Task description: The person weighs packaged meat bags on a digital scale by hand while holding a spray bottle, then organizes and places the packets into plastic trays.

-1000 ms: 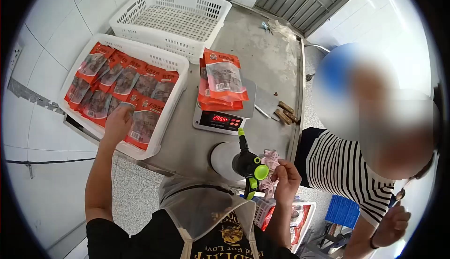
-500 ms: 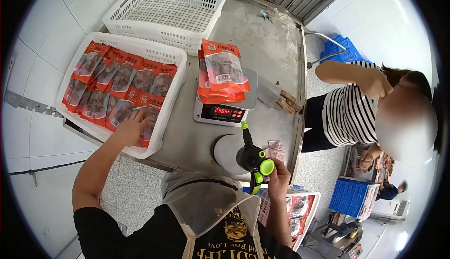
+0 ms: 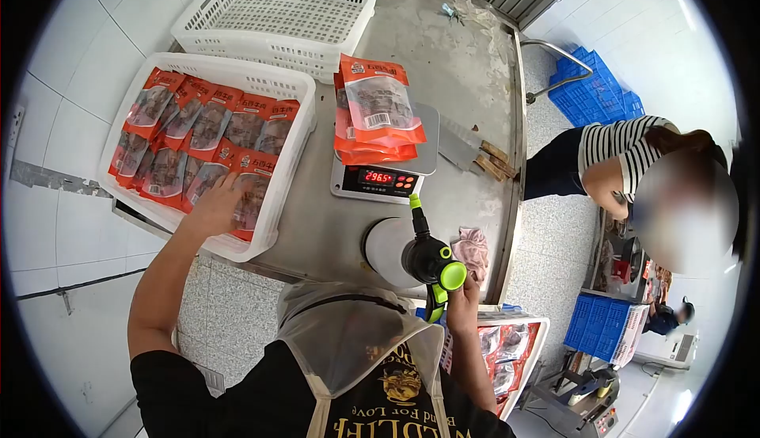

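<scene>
My left hand (image 3: 215, 207) lies with its fingers stretched over a red-and-clear food pouch (image 3: 252, 204) at the near right corner of the white crate (image 3: 279, 208). Several such pouches, with dark pieces inside, fill that crate in overlapping rows. My right hand (image 3: 463, 305) is beside the head of a spray bottle (image 3: 388, 249) with a green cap, near a pink cloth (image 3: 472, 253); its fingers are partly hidden. Stacked pouches (image 3: 381, 105) rest on the digital scale (image 3: 378, 183), whose red display appears to read 296.5.
Stacked white crates (image 3: 277, 14) stand at the far left of the metal table (image 3: 451, 58). A broad blade (image 3: 455, 146) and wooden pieces (image 3: 492, 161) lie right of the scale. Another crate of pouches (image 3: 507, 359) is low at right. A person in stripes (image 3: 613, 153) bends beyond the table.
The view has shifted slightly. The person in the striped top has bent over and lowered a raised arm. My right hand has dropped slightly relative to the sprayer head; my left hand stays on the pouches.
</scene>
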The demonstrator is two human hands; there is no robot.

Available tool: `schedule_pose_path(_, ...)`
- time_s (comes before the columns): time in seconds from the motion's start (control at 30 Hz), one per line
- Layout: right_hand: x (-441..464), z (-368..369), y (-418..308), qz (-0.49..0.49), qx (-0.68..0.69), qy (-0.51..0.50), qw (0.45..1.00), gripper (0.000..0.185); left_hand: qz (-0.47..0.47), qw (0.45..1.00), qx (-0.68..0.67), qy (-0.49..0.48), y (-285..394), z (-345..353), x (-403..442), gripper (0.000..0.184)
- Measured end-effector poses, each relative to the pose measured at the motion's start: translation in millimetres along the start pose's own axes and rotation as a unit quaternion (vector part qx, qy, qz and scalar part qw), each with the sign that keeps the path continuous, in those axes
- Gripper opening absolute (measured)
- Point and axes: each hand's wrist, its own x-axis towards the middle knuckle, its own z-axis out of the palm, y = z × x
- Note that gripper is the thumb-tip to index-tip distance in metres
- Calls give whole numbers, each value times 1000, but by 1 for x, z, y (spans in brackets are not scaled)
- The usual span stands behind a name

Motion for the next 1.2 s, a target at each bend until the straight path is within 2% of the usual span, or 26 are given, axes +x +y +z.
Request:
schedule_pose_path(0.07,-1,-3,2,6,-24,-9,1000,39,-28,1000,-1,0,3,-9,-2,90)
schedule_pose_path(0.17,-3,-1,-8,19,43,-38,998,49,-43,999,11,29,8,-20,-5,82)
schedule_pose_path(0.23,-1,1,-22,16,99,-164,981,64,-45,997,5,70,14,-29,-5,69)
schedule_pose_path(0.27,-3,4,-29,16,100,-164,981,64,-45,997,5,70,22,-37,-5,69)
schedule_pose_path(0.33,-7,14,-37,41,173,-186,966,65,-28,981,-42,185,45,-58,-1,54)
schedule_pose_path(0.37,-6,14,-35,42,173,-189,966,65,-31,981,-42,184,57,-67,4,54)
schedule_pose_path(0.43,-5,10,-29,57,173,-209,961,66,38,950,-71,302,81,-82,18,41)
schedule_pose_path(0.47,-6,10,-27,56,172,-213,960,66,34,950,-71,304,94,-88,25,41)
schedule_pose_path(0.53,-8,12,-24,40,163,-193,967,68,85,925,-150,338,120,-100,40,34)
schedule_pose_path(0.57,-7,13,-25,38,163,-194,967,68,85,925,-149,340,131,-103,48,34)
schedule_pose_path(0.63,-9,15,-29,33,140,-176,974,68,144,913,-103,368,152,-105,63,33)
schedule_pose_path(0.77,-6,17,-37,38,133,-152,979,68,185,912,-118,347,184,-106,94,30)
schedule_pose_path(0.87,2,20,-55,50,124,-137,981,66,218,899,-69,374,196,-102,116,26)
schedule_pose_path(0.93,7,21,-64,89,119,-135,980,63,214,919,-36,328,202,-101,125,24)
schedule_pose_path(1.07,22,27,-80,95,110,-142,979,60,233,913,0,334,207,-93,143,20)
schedule_pose_path(1.13,29,31,-89,120,88,-146,978,58,241,910,66,332,205,-91,153,9)
schedule_pose_path(1.2,35,35,-93,117,80,-148,979,57,244,900,60,356,202,-94,157,5)
